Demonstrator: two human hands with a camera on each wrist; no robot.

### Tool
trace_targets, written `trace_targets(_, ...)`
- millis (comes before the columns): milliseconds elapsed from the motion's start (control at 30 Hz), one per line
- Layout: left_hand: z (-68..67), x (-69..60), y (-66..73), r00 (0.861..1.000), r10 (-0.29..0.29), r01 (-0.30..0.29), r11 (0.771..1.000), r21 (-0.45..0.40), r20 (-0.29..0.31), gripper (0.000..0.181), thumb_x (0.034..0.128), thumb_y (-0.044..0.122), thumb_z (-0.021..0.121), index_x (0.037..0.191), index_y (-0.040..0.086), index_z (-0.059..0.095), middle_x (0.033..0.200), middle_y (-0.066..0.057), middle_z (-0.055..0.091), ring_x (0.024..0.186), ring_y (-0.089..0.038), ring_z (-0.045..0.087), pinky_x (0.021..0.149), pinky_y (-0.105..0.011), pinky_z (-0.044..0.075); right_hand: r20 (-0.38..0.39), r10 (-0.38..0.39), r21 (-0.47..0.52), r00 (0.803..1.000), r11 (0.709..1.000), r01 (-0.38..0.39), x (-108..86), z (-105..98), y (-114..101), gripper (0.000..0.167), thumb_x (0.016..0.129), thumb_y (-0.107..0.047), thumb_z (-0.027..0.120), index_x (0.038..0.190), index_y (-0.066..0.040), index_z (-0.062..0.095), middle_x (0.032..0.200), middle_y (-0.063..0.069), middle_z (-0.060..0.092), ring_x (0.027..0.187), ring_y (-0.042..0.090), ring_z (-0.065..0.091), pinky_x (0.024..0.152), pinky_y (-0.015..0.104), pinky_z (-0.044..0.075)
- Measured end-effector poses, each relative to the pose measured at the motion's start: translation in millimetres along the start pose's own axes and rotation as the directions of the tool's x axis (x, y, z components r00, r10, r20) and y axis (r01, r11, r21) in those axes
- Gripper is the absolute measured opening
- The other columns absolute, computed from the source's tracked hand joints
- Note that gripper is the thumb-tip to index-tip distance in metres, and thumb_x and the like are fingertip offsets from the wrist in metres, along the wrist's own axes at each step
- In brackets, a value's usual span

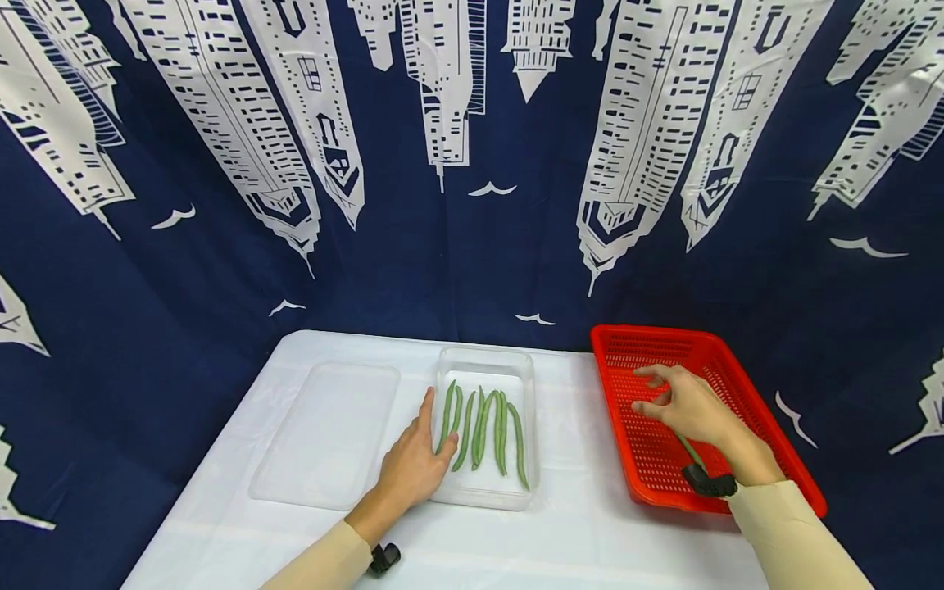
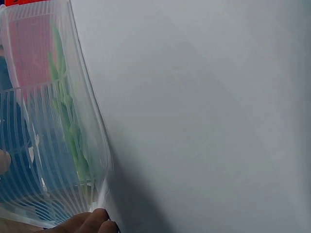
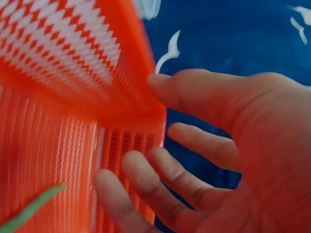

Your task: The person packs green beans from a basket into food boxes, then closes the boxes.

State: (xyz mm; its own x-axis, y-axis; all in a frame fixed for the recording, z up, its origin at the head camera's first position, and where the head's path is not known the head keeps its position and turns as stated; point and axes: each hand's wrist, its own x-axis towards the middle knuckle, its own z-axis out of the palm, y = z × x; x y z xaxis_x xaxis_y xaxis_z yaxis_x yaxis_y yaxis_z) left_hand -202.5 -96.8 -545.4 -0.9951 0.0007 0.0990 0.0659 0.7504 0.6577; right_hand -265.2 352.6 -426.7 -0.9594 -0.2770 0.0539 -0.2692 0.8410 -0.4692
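Observation:
Several green beans (image 1: 479, 430) lie lengthwise in a clear plastic container (image 1: 487, 498). My left hand (image 1: 415, 459) grips the container's left wall, its thumb over the rim and its fingers along the outside. In the left wrist view, curled fingers (image 2: 95, 221) meet the container's edge, and beans (image 2: 68, 116) show through the wall. Over the red basket (image 1: 619, 426) hovers my right hand (image 1: 696, 407), thumb and fingers spread apart with nothing between them. One green bean (image 3: 34, 208) lies in the basket below that hand, partly hidden by the wrist in the head view.
A flat translucent lid (image 1: 324, 434) lies left of the container on the white table (image 1: 568, 459). Behind the table hangs a dark blue cloth (image 1: 442, 270) with white building prints. The basket's raised rim stands at the table's right side.

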Motion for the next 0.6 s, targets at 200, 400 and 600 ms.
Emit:
trace_targets(200, -1.0, -0.2, 0.9, 1.0, 0.0, 0.0, 1.0, -0.008, 0.0, 0.092, 0.1146, 0.043, 0.069, 0.188, 0.02, 0.02, 0.16, -0.029, 0.069, 0.139, -0.052, 0.073, 0.101, -0.074, 0.062, 0.102, -0.005, -0.001, 0.995, 1.0, 0.005, 1.9, -8.5, 36.1, 0.049, 0.095, -0.001, 0.09, 0.139, 0.009, 0.07, 0.117, 0.024, 0.081, 0.096, 0.027, 0.076, 0.073, 0.029, 0.058)
trace_targets(400, -2.2, 0.2, 0.5, 1.0, -0.005, 0.005, 1.0, -0.008, 0.002, 0.091, 0.1146, 0.044, 0.068, 0.188, 0.02, 0.02, 0.157, -0.029, 0.071, 0.137, -0.051, 0.074, 0.099, -0.073, 0.063, 0.22, 0.017, 0.007, 0.975, 1.0, -0.019, 7.6, -3.9, 67.7, 0.056, 0.088, 0.005, 0.09, 0.138, 0.007, 0.066, 0.114, 0.029, 0.076, 0.096, 0.033, 0.072, 0.075, 0.034, 0.057)
trace_targets(600, -1.0, 0.3, -1.6, 1.0, 0.004, -0.004, 1.0, -0.018, 0.004, 0.091, 0.1143, 0.041, 0.069, 0.188, 0.018, 0.021, 0.154, -0.03, 0.072, 0.136, -0.052, 0.075, 0.098, -0.074, 0.063, 0.32, 0.033, 0.129, 0.947, 0.989, -0.078, 8.6, 2.4, 88.9, 0.061, 0.09, 0.012, 0.085, 0.143, 0.014, 0.056, 0.09, 0.013, 0.066, 0.084, 0.02, 0.067, 0.073, 0.028, 0.051)
